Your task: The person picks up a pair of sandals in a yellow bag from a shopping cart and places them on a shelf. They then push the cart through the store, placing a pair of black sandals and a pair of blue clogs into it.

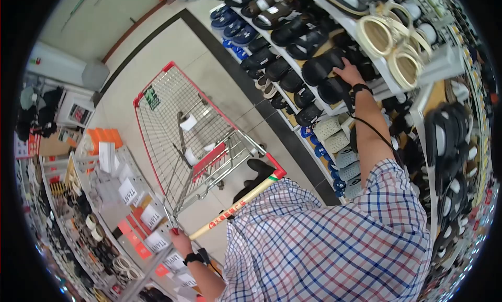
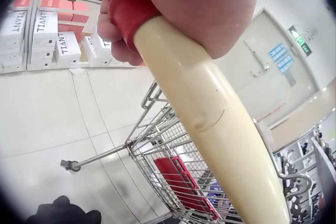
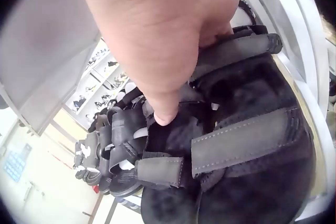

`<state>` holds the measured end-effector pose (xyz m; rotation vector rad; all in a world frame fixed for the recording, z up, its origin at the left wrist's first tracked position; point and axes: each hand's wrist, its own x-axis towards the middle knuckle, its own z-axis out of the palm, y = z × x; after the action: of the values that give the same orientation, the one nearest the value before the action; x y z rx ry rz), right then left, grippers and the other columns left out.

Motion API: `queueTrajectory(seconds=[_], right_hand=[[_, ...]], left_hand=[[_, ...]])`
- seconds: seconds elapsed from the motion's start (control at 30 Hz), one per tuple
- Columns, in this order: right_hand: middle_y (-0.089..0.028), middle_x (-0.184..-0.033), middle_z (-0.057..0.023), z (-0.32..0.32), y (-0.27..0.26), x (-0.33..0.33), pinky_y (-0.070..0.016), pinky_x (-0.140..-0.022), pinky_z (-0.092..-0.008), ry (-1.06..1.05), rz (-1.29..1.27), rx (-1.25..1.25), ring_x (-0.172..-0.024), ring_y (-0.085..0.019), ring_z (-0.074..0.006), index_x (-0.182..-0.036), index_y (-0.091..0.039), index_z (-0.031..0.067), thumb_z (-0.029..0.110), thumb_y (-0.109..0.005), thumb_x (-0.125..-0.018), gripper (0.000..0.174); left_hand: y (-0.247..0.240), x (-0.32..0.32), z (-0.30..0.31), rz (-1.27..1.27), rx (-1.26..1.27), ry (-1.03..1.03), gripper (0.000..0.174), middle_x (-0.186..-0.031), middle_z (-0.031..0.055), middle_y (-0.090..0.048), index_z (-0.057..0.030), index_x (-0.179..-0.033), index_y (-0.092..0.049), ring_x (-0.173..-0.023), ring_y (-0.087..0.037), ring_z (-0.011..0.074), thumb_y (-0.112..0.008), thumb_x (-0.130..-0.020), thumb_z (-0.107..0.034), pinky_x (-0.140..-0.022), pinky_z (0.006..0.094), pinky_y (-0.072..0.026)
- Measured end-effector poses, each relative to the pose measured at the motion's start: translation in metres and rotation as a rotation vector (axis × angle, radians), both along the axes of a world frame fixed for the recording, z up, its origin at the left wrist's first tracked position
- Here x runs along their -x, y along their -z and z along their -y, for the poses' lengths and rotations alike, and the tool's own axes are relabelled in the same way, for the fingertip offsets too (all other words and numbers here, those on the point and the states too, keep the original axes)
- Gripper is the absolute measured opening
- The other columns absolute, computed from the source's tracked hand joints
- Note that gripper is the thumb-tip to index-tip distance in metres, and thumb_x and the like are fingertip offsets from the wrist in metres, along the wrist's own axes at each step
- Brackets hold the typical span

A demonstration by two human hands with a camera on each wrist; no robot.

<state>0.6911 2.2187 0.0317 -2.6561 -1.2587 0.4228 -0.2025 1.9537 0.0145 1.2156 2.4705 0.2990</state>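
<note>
In the head view my left hand (image 1: 182, 244) grips the end of a cream handle (image 1: 230, 212) on a wire shopping cart (image 1: 183, 129). Its fingers wrap the red end cap (image 2: 128, 14) in the left wrist view. On the shelf to the right, my right hand (image 1: 349, 73) holds a pair of black sandals (image 1: 321, 66) with wide grey-black straps. The right wrist view has the thumb on the inner side of the left sandal (image 3: 163, 171), near its strap, while the other fingers are hidden behind the straps of the right sandal (image 3: 247, 145).
Tiered shelves (image 1: 345, 19) of dark sandals line the right side, with cream sandals (image 1: 376, 35) above and grey clogs (image 1: 334, 134) lower down. White shoe boxes (image 1: 151, 217) are stacked at left. Pale floor tiles (image 1: 162, 51) run toward a door (image 2: 262, 61).
</note>
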Motion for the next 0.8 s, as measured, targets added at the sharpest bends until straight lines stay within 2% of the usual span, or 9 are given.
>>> queueTrajectory(seconds=[0.13, 0.2, 0.23, 0.3, 0.4, 0.6, 0.73, 0.77, 0.8], right_hand=[[-0.069, -0.103, -0.0155, 0.008, 0.003, 0.0, -0.0483, -0.087, -0.0366, -0.149, -0.264, -0.225, -0.098, -0.065, -0.0278, -0.117, -0.064, 0.005, 0.038, -0.072, -0.081, 0.049], [-0.069, -0.104, -0.0155, 0.011, 0.013, -0.004, -0.0483, -0.086, -0.035, -0.212, -0.299, -0.194, -0.094, -0.065, -0.0241, -0.111, -0.065, -0.0004, 0.036, -0.072, -0.083, 0.047], [-0.069, -0.104, -0.017, 0.016, 0.025, -0.013, -0.0479, -0.086, -0.0338, -0.2, -0.122, -0.224, -0.094, -0.065, -0.0245, -0.113, -0.064, -0.0033, 0.034, -0.073, -0.082, 0.049], [-0.069, -0.106, -0.0179, 0.042, -0.038, 0.068, -0.0466, -0.088, -0.0328, -0.104, -0.195, -0.227, -0.096, -0.065, -0.0254, -0.114, -0.063, -0.0067, 0.032, -0.076, -0.081, 0.052], [-0.069, -0.104, -0.0171, 0.053, -0.049, 0.09, -0.0466, -0.087, -0.0315, -0.082, -0.073, -0.252, -0.094, -0.064, -0.0209, -0.115, -0.063, -0.0066, 0.029, -0.076, -0.08, 0.052], [-0.067, -0.099, -0.0132, 0.061, -0.122, 0.246, -0.045, -0.086, -0.0293, -0.03, -0.176, -0.445, -0.092, -0.06, -0.02, -0.112, -0.065, -0.0073, 0.023, -0.076, -0.08, 0.046], [-0.064, -0.101, -0.0091, 0.015, -0.175, 0.368, -0.0438, -0.085, -0.0269, -0.099, -0.4, -0.545, -0.096, -0.059, -0.0173, -0.109, -0.065, -0.0075, 0.017, -0.073, -0.083, 0.036], [-0.064, -0.101, -0.0078, 0.011, -0.186, 0.432, -0.0446, -0.082, -0.0257, -0.142, -0.444, -0.57, -0.095, -0.058, -0.0152, -0.109, -0.065, -0.0065, 0.016, -0.073, -0.084, 0.035], [-0.064, -0.1, -0.0069, -0.011, -0.194, 0.459, -0.0456, -0.079, -0.0245, -0.121, -0.647, -0.591, -0.092, -0.058, -0.0135, -0.111, -0.064, -0.0059, 0.015, -0.072, -0.084, 0.035]], left_hand=[[-0.013, 0.015, -0.023, -0.005, 0.02, -0.018, 0.02, -0.098, 0.0239, -0.065, -0.0008, -0.105, -0.055, -0.091, -0.062, 0.0425, -0.055, -0.09, -0.013, -0.08, 0.0463, -0.048], [-0.017, 0.023, -0.034, 0.029, 0.012, -0.045, 0.02, -0.099, 0.0242, -0.064, -0.0014, -0.106, -0.055, -0.094, -0.061, 0.043, -0.056, -0.089, -0.013, -0.081, 0.0461, -0.0475], [-0.024, 0.018, -0.043, -0.023, 0.008, -0.064, 0.021, -0.097, 0.0247, -0.064, -0.0013, -0.106, -0.055, -0.093, -0.061, 0.0434, -0.057, -0.089, -0.013, -0.08, 0.0454, -0.048], [-0.029, 0.067, -0.051, 0.038, -0.001, -0.056, 0.022, -0.095, 0.0245, -0.064, -0.0014, -0.107, -0.055, -0.089, -0.061, 0.0438, -0.057, -0.089, -0.015, -0.078, 0.0462, -0.0489], [-0.047, 0.044, -0.069, 0.039, -0.005, -0.053, 0.019, -0.091, 0.0249, -0.063, -0.0011, -0.103, -0.054, -0.087, -0.061, 0.0453, -0.056, -0.09, -0.014, -0.074, 0.0476, -0.0485], [-0.05, 0.062, -0.096, 0.139, -0.042, -0.051, 0.015, -0.085, 0.0231, -0.062, -0.0018, -0.1, -0.052, -0.081, -0.06, 0.0432, -0.054, -0.09, -0.012, -0.07, 0.0475, -0.0473], [-0.054, 0.048, -0.12, 0.15, -0.056, -0.062, 0.016, -0.084, 0.0208, -0.062, -0.003, -0.103, -0.052, -0.079, -0.061, 0.0403, -0.055, -0.091, -0.012, -0.071, 0.0457, -0.0476], [-0.052, 0.084, -0.121, 0.138, -0.062, -0.043, 0.017, -0.085, 0.0211, -0.063, -0.0035, -0.105, -0.052, -0.079, -0.061, 0.0407, -0.055, -0.091, -0.013, -0.071, 0.0459, -0.0478], [-0.054, 0.075, -0.129, 0.144, -0.062, -0.049, 0.017, -0.085, 0.0211, -0.063, -0.0035, -0.105, -0.052, -0.079, -0.061, 0.0407, -0.055, -0.091, -0.013, -0.071, 0.0459, -0.0478]])
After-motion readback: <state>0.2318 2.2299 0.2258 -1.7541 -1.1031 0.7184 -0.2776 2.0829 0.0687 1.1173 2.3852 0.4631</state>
